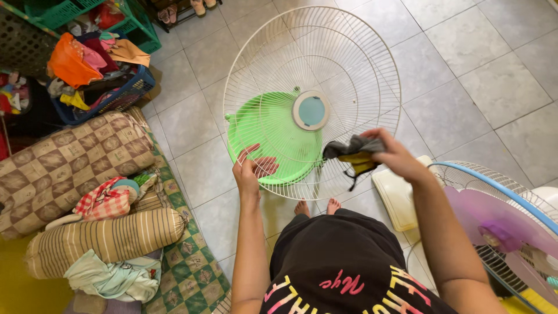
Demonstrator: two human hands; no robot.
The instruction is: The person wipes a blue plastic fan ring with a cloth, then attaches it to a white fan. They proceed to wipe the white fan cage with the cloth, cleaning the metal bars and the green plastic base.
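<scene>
A round white wire fan guard (349, 64) is held up in front of me, its round hub cap (311, 110) near the centre. My left hand (251, 168) grips the guard's lower left rim through the wires. My right hand (390, 152) presses a crumpled dark grey and yellow cloth (353, 154) against the guard's lower right wires. A green plastic basin (273, 136) lies on the tiled floor behind the guard.
A fan (500, 221) with purple blades and a blue-rimmed guard stands at the right beside a white fan base (398, 195). Patterned cushions (70, 166) and a bolster lie on a mat at the left. A blue laundry basket (107, 96) sits behind them.
</scene>
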